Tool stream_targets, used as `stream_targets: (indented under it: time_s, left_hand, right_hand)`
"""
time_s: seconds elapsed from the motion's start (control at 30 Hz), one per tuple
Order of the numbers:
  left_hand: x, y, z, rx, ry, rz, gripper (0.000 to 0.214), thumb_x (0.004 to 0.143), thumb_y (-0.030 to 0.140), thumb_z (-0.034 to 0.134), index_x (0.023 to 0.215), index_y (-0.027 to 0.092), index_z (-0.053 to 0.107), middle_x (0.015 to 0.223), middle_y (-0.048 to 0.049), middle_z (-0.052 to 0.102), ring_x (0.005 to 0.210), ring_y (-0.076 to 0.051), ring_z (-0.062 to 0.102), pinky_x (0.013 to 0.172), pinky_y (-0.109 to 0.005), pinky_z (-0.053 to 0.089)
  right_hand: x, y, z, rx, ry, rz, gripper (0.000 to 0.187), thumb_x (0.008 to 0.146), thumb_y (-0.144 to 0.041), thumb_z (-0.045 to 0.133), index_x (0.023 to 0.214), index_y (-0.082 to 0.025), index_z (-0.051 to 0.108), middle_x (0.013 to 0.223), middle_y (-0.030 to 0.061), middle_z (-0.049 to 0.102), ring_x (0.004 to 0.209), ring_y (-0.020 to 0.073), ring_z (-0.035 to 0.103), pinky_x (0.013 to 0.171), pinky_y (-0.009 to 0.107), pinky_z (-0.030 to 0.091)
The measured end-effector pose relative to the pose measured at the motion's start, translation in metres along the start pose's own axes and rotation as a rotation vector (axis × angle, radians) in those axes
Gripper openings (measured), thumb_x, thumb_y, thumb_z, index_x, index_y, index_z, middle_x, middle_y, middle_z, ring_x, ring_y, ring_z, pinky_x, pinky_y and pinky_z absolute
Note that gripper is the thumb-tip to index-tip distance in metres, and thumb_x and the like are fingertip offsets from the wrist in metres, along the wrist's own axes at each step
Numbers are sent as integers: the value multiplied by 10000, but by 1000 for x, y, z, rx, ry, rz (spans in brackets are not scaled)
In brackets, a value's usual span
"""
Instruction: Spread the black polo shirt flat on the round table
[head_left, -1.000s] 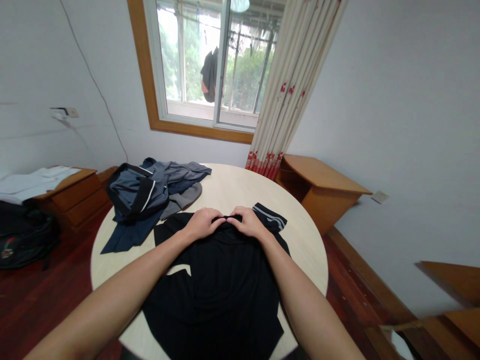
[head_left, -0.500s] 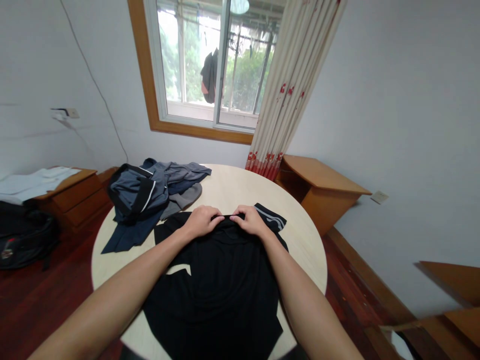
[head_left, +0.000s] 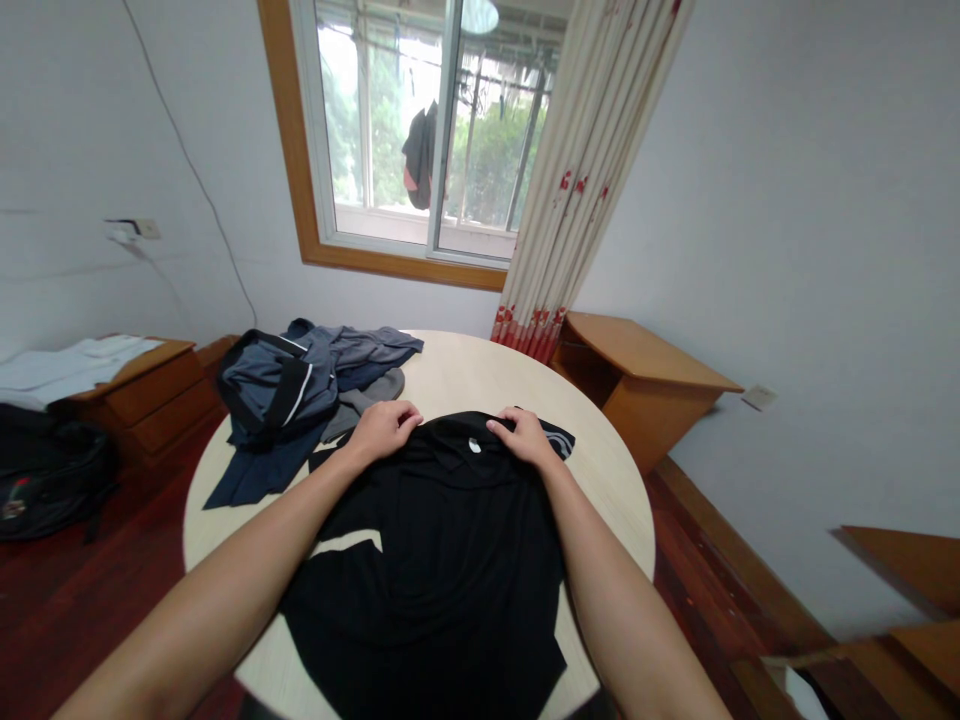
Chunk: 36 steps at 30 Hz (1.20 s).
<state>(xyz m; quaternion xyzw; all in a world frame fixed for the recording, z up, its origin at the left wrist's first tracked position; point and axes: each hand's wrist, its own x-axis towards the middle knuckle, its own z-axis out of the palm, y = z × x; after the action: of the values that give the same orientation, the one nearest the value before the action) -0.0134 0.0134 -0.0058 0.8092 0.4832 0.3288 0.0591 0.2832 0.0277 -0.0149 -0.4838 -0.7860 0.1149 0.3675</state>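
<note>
— Below a window with a flowered curtain: a round table. Spread where?
— From the near edge of the surface to beyond its middle: a black shirt, with neckline toward the far edge, white tag showing.
— Held how?
— Pinched at the neckline by left hand and right hand, apart, either side of the tag.
— And nearby?
— Heaped toward the left edge, grey and navy clothes; beside the right hand, striped dark cloth.

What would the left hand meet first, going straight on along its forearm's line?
Passing over the tabletop, the left hand would probably meet the patterned curtain first, beyond the far edge; hand height and depth are unclear.
</note>
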Motion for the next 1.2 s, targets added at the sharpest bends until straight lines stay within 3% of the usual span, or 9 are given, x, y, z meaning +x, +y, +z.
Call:
stream_targets:
  time_s: [0.1, 0.2, 0.37, 0.57, 0.83, 1.07, 1.2]
  left_hand:
    - [-1, 1, 1, -59, 54, 23, 271, 936, 361, 505, 865, 187, 699, 845, -61, 724, 773, -200, 650, 725, -304, 481]
    - [-3, 11, 3, -131, 71, 121, 318, 971, 399, 463, 1033, 184, 689, 1014, -83, 721, 907, -205, 661, 828, -319, 509]
    - [-5, 15, 5, -161, -37, 246, 380, 945, 463, 526, 1163, 185, 666, 1175, -108, 698, 1102, -242, 633, 1007, -382, 474]
    - [-4, 7, 12, -105, -84, 178, 373, 897, 443, 598, 1150, 182, 683, 1141, -110, 716, 1060, -256, 654, 970, -385, 491]
    - [-4, 9, 13, -84, -127, 178, 230, 884, 369, 627, 1004, 204, 733, 927, -62, 726, 854, -204, 655, 795, -312, 490]
    - [-4, 11, 13, -61, -106, 192, 205, 913, 338, 582, 925, 192, 725, 902, -60, 693, 832, -193, 634, 760, -298, 480]
    - [-6, 14, 14, -69, -77, 203, 166, 900, 315, 613, 943, 196, 721, 929, -61, 712, 864, -204, 650, 787, -304, 485]
  right_hand:
    - [-1, 1, 1, 27, -3, 16, 240, 861, -394, 610, 788, -181, 690, 788, 50, 714, 757, 203, 641, 737, 323, 471]
    - [-1, -4, 3, 84, 20, -7, 249, 871, -410, 608, 910, -183, 704, 897, 69, 729, 848, 211, 660, 806, 345, 491]
    - [-2, -11, 0, 112, 40, -80, 285, 865, -442, 650, 993, -195, 712, 999, 84, 710, 933, 210, 654, 857, 362, 500]
    - [-2, -6, -1, 163, -66, -158, 292, 770, -441, 773, 931, -200, 737, 988, 82, 705, 957, 222, 652, 925, 389, 491]
    - [0, 0, 3, 165, -98, -140, 183, 785, -352, 748, 860, -186, 734, 952, 86, 717, 908, 220, 664, 894, 387, 502]
    - [0, -10, 3, 102, -110, -101, 98, 812, -266, 691, 835, -176, 723, 859, 63, 720, 821, 202, 660, 801, 339, 492]
    - [0, -25, 5, -36, -106, -155, 48, 797, -236, 711, 819, -195, 721, 847, 56, 717, 821, 207, 639, 797, 342, 472]
